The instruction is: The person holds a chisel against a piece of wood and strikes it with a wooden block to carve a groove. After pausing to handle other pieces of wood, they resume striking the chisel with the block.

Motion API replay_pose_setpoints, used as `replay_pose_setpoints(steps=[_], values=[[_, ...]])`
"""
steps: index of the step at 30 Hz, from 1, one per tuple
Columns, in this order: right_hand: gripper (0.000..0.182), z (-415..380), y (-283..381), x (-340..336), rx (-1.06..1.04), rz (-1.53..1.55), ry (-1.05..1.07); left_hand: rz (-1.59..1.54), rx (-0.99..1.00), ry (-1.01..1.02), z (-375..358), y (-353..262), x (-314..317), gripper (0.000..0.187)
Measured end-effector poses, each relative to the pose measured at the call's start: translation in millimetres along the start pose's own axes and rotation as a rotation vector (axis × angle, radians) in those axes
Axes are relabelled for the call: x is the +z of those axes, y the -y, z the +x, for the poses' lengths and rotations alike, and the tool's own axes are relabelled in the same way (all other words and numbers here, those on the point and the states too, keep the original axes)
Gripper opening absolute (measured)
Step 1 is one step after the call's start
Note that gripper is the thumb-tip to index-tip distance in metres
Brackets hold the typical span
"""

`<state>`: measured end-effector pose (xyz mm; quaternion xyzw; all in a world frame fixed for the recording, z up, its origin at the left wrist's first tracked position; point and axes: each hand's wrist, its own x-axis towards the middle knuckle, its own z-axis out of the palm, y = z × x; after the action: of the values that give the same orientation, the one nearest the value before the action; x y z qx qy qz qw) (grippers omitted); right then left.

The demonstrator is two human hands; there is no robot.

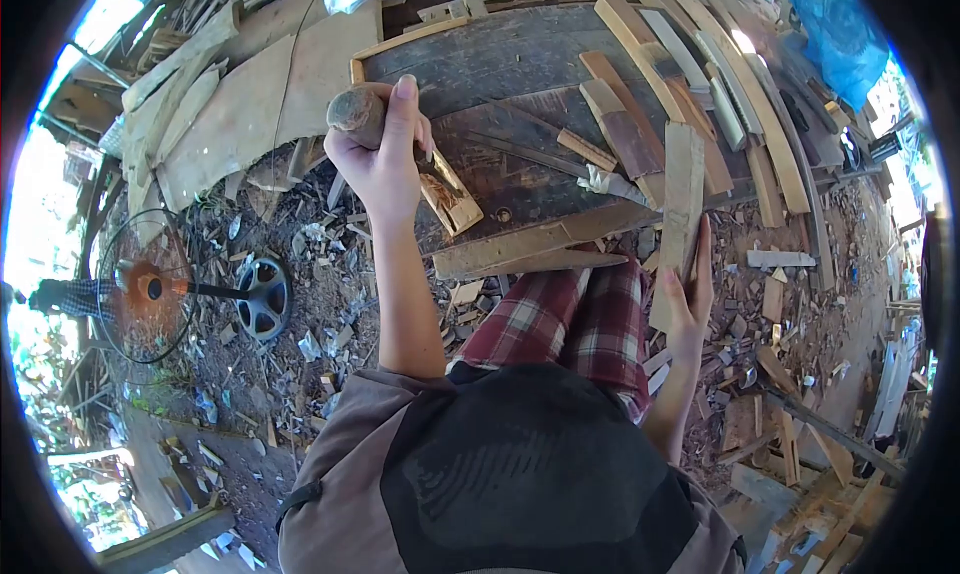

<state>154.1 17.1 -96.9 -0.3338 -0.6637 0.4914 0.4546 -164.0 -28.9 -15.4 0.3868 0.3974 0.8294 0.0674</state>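
gripping a wooden-handled tool [372,114] in the closed left hand [380,159], the right hand [688,284] steadies a slat [680,204] on the workbench [500,54]; finished-looking slats [700,74] lie beside it, its shaping seemingly unfinished.

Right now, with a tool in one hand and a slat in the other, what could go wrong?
1. The left hand grips a tool over the bench; a slip might send it toward the legs.
2. The right hand holds a rough slat bare: splinters are likely.
3. Scraps on the ground could trip.
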Motion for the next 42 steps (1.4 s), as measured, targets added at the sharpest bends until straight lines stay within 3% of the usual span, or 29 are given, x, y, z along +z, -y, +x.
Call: replay_pose_setpoints(steps=[4, 7, 11, 17, 21, 23, 25, 27, 31, 32, 34, 36, 41, 42], values=[[0.069, 2.8, -4.5, -0.6, -0.059, -0.084, -0.010, 0.145, -0.012, 0.131, 1.9, 3.1, 13.4, 0.015], [0.069, 6.4, 2.6, 1.4, -0.058, -0.128, 0.010, 0.265, -0.042, 0.366, 8.4, 10.7, 28.7, 0.014], [0.071, 8.9, 8.3, 6.4, -0.081, -0.008, -0.004, 0.352, -0.186, 0.589, 20.2, 31.7, 51.1, 0.020], [0.071, 0.9, 2.5, -8.9, -0.107, -0.141, -0.017, 0.372, -0.329, 0.859, 22.4, 48.4, 63.8, 0.022], [0.070, -4.4, 1.4, -13.7, -0.003, -0.083, -0.088, 0.152, -0.195, 0.745, 36.0, 18.4, 31.6, 0.016], [0.070, -3.9, -5.3, -17.7, 0.003, -0.107, -0.108, 0.074, -0.123, 0.565, 39.1, 2.1, 12.3, 0.007], [0.070, -3.3, -6.8, -18.3, -0.003, -0.125, -0.100, -0.071, -0.170, 0.311, 38.8, -15.7, -4.0, 0.006], [0.070, -2.1, -7.3, -16.0, -0.020, -0.133, -0.098, -0.025, -0.128, 0.209, 43.7, -30.9, -21.4, 0.007], [0.071, -1.7, -7.6, -9.2, -0.022, -0.169, -0.069, 0.777, -0.343, 0.188, 66.5, -22.8, -54.9, 0.022], [0.072, -1.7, -9.2, -7.5, -0.033, -0.200, -0.061, 0.996, -0.486, 0.197, 71.9, -7.5, -59.6, 0.033], [0.073, -1.9, -9.7, -3.9, -0.036, -0.208, -0.038, 1.439, -0.581, 0.298, 78.7, 29.1, -67.4, 0.058], [0.074, -4.2, -7.7, -0.3, -0.021, -0.166, -0.013, 1.451, -0.742, 0.334, 80.0, 67.1, -76.8, 0.059], [0.077, -9.5, -2.5, 0.1, -0.021, -0.190, 0.005, 1.655, -0.437, 0.465, 68.7, 115.2, -82.2, 0.068], [0.077, -11.1, -3.3, -1.1, -0.007, -0.194, 0.007, 1.673, -0.498, 0.442, 70.7, 123.8, -86.6, 0.068]])
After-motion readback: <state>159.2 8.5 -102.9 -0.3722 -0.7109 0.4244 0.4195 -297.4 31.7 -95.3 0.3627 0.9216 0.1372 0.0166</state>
